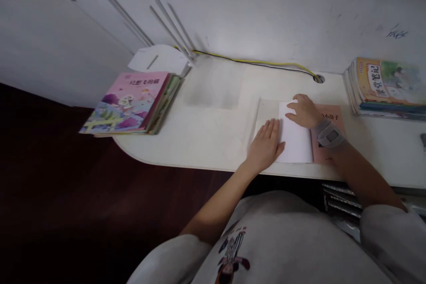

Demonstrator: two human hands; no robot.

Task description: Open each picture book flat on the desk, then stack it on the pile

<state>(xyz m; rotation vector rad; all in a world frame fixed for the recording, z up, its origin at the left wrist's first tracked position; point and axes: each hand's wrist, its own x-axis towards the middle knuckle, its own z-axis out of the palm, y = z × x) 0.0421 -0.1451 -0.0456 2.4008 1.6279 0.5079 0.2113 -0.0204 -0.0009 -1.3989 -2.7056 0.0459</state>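
Right of the frame's centre, a booklet (325, 156) lies open on the white desk (213, 137), and the person has both hands on or over its left part. The left hand (264, 144) is laid flat, fingers close together and thumb out, beside and partly over the white page (296, 148); the right hand (303, 110) arches over that page's upper part, fingers bent and parted, though whether they pinch any paper cannot be told. The page could crease if the two hands press unevenly, and because the booklet lies near the desk's front edge, a firm downward drag might pull its lower corner over. The left stack of books (133, 104) seems to jut past the desk's rounded corner, so a knock could send its upper books down. Counted, there are two hands, one open booklet, one wristband (331, 134) on the right wrist, two stacks of books with the right stack (392, 84) at the right edge, one white device (159, 59) with several antennas at upper left, two cables (271, 61), one yellow and one black, and one cable hole (319, 79); the books in each stack cannot be counted reliably.
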